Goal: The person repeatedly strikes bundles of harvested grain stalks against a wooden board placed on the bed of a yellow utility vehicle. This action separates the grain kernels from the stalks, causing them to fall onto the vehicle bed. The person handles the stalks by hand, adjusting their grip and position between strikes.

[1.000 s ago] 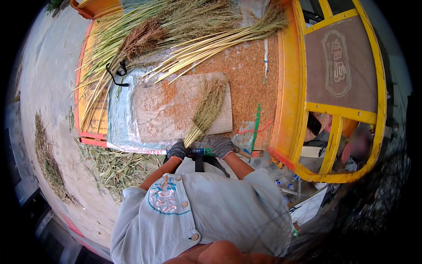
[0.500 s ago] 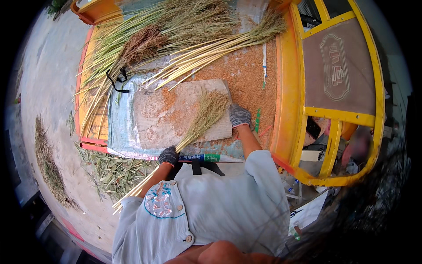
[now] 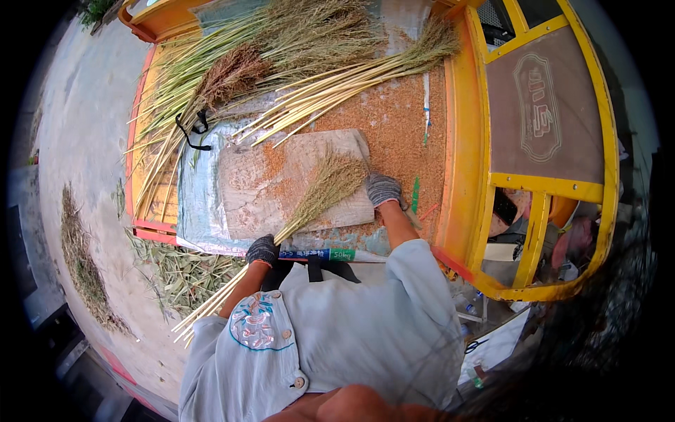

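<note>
My left hand point(image 3: 262, 250), in a grey glove, is closed around the stalks of a thin bundle of straw point(image 3: 320, 195). The bundle's brushy head lies on a flat wooden board point(image 3: 246, 186) strewn with grain. Its stalk ends stick out behind my left arm, past the cart's edge. My right hand point(image 3: 384, 190), also gloved, rests on the board's right end beside the brushy head of the bundle.
The board lies on a blue-grey sheet point(image 3: 193, 204) in an orange cart bed point(image 3: 460, 141) covered with brown grain. Several more straw bundles point(image 3: 281, 63) lie at the far end. Cut stalks point(image 3: 179, 274) litter the ground to the left. A yellow frame point(image 3: 555, 183) stands on the right.
My left hand has drawn the bundle back toward me and to the left. My right hand has moved out to the right end of the board, next to the brushy head.
</note>
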### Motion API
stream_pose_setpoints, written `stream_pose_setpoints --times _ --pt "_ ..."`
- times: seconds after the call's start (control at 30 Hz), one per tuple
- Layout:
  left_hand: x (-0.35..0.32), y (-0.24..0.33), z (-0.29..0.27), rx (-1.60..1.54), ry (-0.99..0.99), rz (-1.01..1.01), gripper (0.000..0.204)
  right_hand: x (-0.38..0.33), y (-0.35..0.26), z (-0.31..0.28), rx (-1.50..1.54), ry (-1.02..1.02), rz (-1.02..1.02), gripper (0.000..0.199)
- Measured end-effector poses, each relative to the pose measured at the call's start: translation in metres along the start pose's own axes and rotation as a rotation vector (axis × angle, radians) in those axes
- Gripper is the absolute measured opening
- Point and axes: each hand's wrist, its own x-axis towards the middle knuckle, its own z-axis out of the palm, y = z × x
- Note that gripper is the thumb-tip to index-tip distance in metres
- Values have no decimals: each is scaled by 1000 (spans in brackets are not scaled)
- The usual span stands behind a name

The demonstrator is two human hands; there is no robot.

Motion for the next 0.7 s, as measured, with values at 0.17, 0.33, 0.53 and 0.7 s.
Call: stream_pose_setpoints --times 0.17,0.33,0.53,0.7 --pt "-9 -7 -9 44 -54 -29 25 -34 -28 -3 1 211 -42 32" --pt "-5 -16 -10 99 25 -2 26 -79 -110 42 -5 -66 -472 31" --pt "-22 -14 -22 163 -3 -40 24 -17 -36 28 6 8 -248 38" --pt "-10 -38 -22 195 4 -84 28 -20 -6 -32 112 26 177 37"
